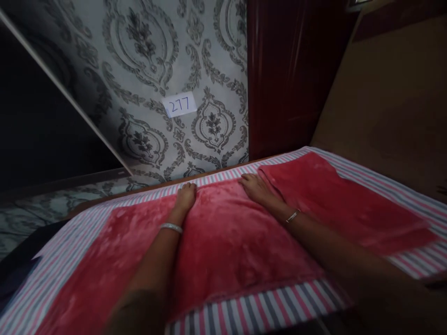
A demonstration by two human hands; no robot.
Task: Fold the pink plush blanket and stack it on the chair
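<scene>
Head view showed a red cloth [223, 242] spread over a striped cover [258, 311], with stripes left bare along the far side, the near side and both ends. Beyond it ran a wooden edge [195, 176], and a paper label [179, 104] reading 277 was on the patterned wall [223, 60].

Both hands lay at the far edge of the red cloth, set apart from each other with a stretch of cloth between them. The left hand [186, 196] had its fingers curled down at that edge; the right hand [257, 187] was lower-backed, its fingers reaching to the same edge, just beside a line where another red section [331, 200] began. Whether either hand pinched the cloth or merely pressed on it, I could not tell; nor was it clear whether that line was a fold or a join between two pieces.

By the pose, the step in hand looked like straightening or gripping the far edge. A next move would have called for an even hold on both sides, so that the soft cloth did not bunch or skew.
</scene>
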